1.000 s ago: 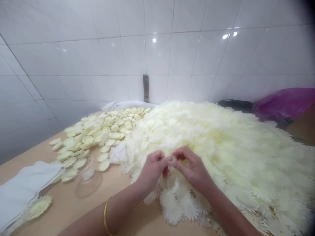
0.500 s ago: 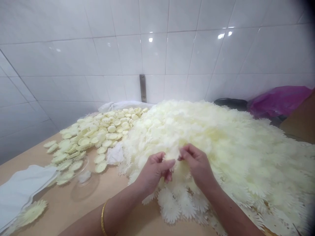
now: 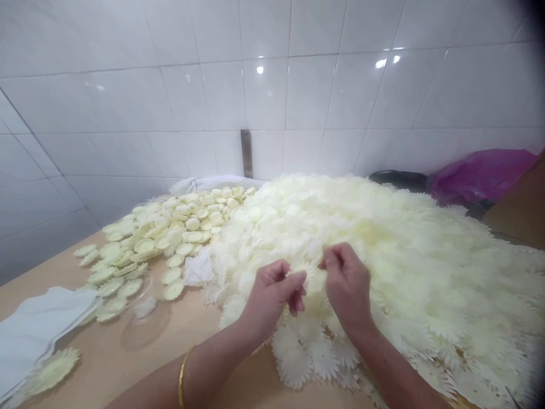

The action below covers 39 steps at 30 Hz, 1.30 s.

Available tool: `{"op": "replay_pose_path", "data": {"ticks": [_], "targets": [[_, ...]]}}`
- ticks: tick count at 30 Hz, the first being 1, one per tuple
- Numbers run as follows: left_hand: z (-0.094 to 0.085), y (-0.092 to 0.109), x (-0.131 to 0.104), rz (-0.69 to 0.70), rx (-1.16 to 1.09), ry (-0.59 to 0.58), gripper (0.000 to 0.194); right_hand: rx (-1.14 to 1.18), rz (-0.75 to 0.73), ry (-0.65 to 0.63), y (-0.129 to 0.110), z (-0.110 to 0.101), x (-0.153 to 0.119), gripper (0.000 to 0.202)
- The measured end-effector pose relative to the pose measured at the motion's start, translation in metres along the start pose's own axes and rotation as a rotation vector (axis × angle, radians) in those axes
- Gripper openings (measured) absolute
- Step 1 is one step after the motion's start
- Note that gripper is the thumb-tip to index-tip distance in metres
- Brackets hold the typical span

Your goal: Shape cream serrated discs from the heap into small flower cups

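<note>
A big heap of thin, pale yellow-white petal pieces point(image 3: 409, 272) covers the middle and right of the table. My left hand point(image 3: 279, 289) is in front of the heap, thumb and fingers pinched on a pale petal piece point(image 3: 297, 273) that is mostly hidden. To its right, my right hand point(image 3: 347, 278) has its fingertips pressed together over the heap; whatever is between them is too small to make out. Thicker stacked flower discs point(image 3: 147, 245) lie at the left.
A clear round dish point(image 3: 147, 335) holds something white, beside a folded white cloth point(image 3: 38, 324) on the tan table point(image 3: 191, 335). A small white tissue point(image 3: 198, 268) lies near the heap. Back right are a purple bag point(image 3: 485, 173) and a dark object point(image 3: 399, 179).
My right hand has moved a little right and up, away from my left hand, which has stayed nearly in place. The gap between them is wider.
</note>
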<state>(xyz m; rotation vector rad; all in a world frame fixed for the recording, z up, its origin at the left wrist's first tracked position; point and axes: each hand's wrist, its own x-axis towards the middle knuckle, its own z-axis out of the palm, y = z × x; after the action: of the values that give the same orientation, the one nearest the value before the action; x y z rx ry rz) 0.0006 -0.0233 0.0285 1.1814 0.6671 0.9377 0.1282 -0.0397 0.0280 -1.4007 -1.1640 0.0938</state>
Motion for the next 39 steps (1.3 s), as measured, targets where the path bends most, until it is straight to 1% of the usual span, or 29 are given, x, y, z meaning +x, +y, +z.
{"op": "replay_pose_path", "data": {"ticks": [2,3,5,6,8,10,12,15,17,19,21,23,25,26,27,29,31,34,36,37,38,39], "targets": [[-0.002,0.002,-0.004,0.016,0.038,0.030,0.030,0.003,0.033,0.048,0.004,-0.007,0.008,0.025],[-0.003,0.002,-0.006,0.023,0.055,0.047,0.031,-0.003,0.066,0.100,0.007,-0.012,0.013,0.024],[-0.008,0.003,-0.008,0.022,0.086,0.076,0.032,-0.027,0.145,0.258,0.014,-0.022,0.024,0.023],[-0.009,0.002,-0.008,0.017,0.098,0.088,0.032,-0.050,0.143,0.292,0.017,-0.026,0.027,0.022],[-0.011,0.001,-0.007,-0.001,0.100,0.091,0.030,-0.095,0.095,0.218,0.021,-0.029,0.031,0.016],[-0.012,-0.001,-0.003,-0.021,0.085,0.069,0.027,-0.138,0.016,0.141,0.023,-0.027,0.029,0.011],[-0.011,-0.003,-0.001,-0.049,0.076,0.052,0.026,-0.175,-0.048,0.127,0.023,-0.022,0.025,0.015],[-0.012,-0.005,0.000,-0.076,0.079,0.067,0.028,-0.198,-0.085,0.094,0.019,-0.019,0.019,0.014],[-0.014,-0.006,-0.001,-0.077,0.071,0.073,0.029,-0.170,-0.094,0.027,0.014,-0.018,0.014,0.017],[-0.016,-0.007,-0.001,-0.073,0.067,0.077,0.030,-0.095,-0.110,-0.062,0.007,-0.017,0.010,0.021],[-0.017,-0.008,-0.001,-0.073,0.059,0.082,0.033,0.024,-0.121,-0.215,0.001,-0.015,0.005,0.019],[-0.018,-0.009,-0.001,-0.092,0.039,0.066,0.035,0.145,-0.113,-0.414,-0.002,-0.013,0.001,0.016],[-0.018,-0.009,-0.001,-0.119,0.012,0.014,0.035,0.240,-0.067,-0.601,-0.003,-0.011,-0.001,0.016],[-0.018,-0.008,-0.001,-0.130,0.001,-0.020,0.035,0.278,-0.034,-0.674,-0.002,-0.010,-0.002,0.017],[-0.017,-0.008,-0.001,-0.141,-0.008,-0.056,0.036,0.311,-0.003,-0.732,-0.001,-0.010,-0.002,0.018],[-0.016,-0.008,-0.002,-0.148,-0.027,-0.110,0.041,0.351,0.042,-0.790,0.001,-0.010,-0.002,0.020],[-0.016,-0.008,-0.002,-0.141,-0.039,-0.133,0.041,0.350,0.042,-0.782,0.002,-0.011,-0.001,0.021],[-0.016,-0.008,-0.003,-0.123,-0.037,-0.141,0.028,0.311,0.019,-0.733,0.001,-0.010,-0.001,0.020],[-0.017,-0.008,-0.003,-0.124,-0.028,-0.139,0.025,0.280,0.015,-0.699,0.000,-0.010,0.000,0.021],[-0.017,-0.009,-0.003,-0.124,-0.028,-0.131,0.025,0.254,0.026,-0.649,0.001,-0.010,0.001,0.022],[-0.018,-0.009,-0.003,-0.121,-0.029,-0.121,0.024,0.216,0.049,-0.559,0.003,-0.012,0.003,0.023],[-0.019,-0.009,-0.004,-0.116,-0.031,-0.109,0.025,0.167,0.079,-0.429,0.006,-0.015,0.006,0.023]]}}
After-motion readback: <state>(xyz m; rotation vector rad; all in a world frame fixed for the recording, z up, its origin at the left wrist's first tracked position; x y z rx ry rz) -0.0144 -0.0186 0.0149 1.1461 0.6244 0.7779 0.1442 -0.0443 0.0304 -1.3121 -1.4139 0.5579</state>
